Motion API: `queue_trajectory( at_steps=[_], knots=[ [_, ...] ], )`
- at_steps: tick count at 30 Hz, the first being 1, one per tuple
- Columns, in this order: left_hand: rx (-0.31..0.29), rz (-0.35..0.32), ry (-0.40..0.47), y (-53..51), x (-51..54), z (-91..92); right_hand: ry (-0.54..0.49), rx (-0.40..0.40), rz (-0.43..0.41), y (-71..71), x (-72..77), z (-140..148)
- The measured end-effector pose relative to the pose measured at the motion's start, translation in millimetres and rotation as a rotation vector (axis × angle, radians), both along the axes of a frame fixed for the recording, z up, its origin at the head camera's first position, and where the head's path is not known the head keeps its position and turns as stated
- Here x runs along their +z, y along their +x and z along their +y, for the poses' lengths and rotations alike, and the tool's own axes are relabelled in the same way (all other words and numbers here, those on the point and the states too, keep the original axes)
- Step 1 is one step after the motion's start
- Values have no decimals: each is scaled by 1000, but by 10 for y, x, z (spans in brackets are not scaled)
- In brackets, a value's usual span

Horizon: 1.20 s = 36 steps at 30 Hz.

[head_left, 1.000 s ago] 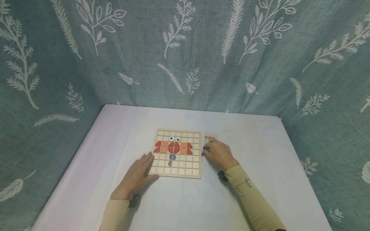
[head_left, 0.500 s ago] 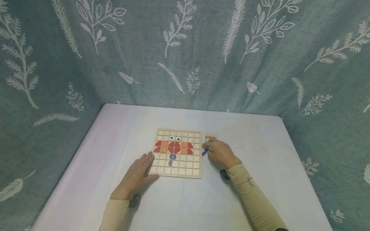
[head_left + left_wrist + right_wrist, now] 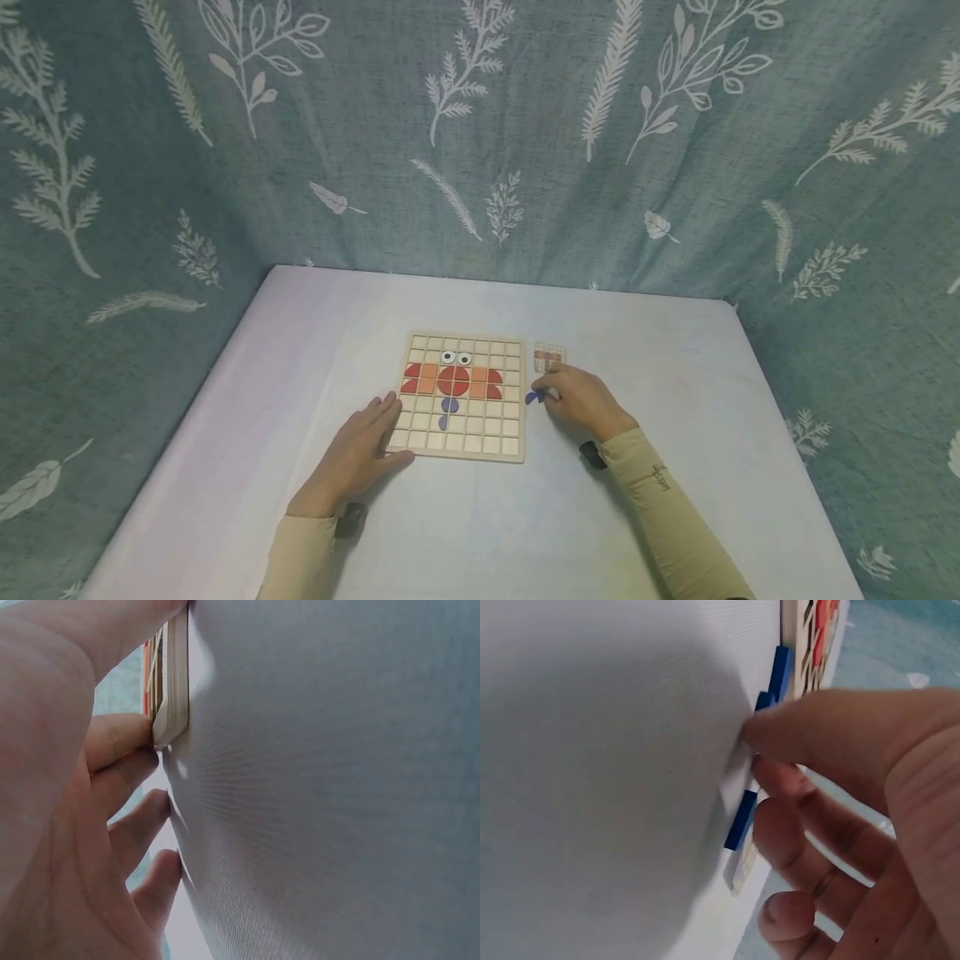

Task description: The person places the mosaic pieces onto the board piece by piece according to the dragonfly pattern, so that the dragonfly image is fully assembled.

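Note:
A square wooden grid board (image 3: 489,454) lies on the table, with red, orange and blue pieces and two eye pieces set in its cells. My left hand (image 3: 352,458) rests at the board's lower left corner; in the left wrist view, thumb and index finger touch its edge (image 3: 176,690). Right of the board, my right hand (image 3: 588,402) has its bent fingertips among loose blue quarter-round pieces (image 3: 534,397). In the right wrist view, the thumb touches one blue piece (image 3: 763,701), another blue piece (image 3: 740,820) lies beside the fingers, and whether any is pinched is unclear.
A small pattern card (image 3: 550,354) lies just beyond the right hand, showing a similar figure on a grid. The white tabletop (image 3: 465,533) is bounded at the back and sides by a green leaf-print curtain (image 3: 375,150).
My right hand has drawn slightly right and toward me, uncovering more of the card. The loose blue pieces have shifted near its fingertips. The left hand stays at the board.

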<state>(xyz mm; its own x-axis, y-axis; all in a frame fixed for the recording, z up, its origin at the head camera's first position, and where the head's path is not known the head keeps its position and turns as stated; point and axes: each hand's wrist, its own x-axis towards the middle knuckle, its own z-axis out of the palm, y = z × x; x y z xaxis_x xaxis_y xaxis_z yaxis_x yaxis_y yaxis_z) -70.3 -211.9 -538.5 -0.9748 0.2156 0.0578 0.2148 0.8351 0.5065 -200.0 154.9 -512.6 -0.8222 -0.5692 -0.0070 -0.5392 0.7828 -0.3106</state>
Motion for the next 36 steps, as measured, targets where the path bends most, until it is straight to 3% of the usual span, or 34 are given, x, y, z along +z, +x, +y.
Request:
queue_trajectory(
  at_steps=[9,20,30,36],
  knots=[
    [-13,62,16,4,-15,3,-11,-42,-9,71,48,2],
    [-4,23,13,2,-23,-14,-27,-72,35,123,24,2],
    [-8,50,10,3,-5,5,-145,-76,117,174,32,-23],
    [-12,41,-1,-1,12,-9,-245,-16,240,209,19,-104]
  ],
)
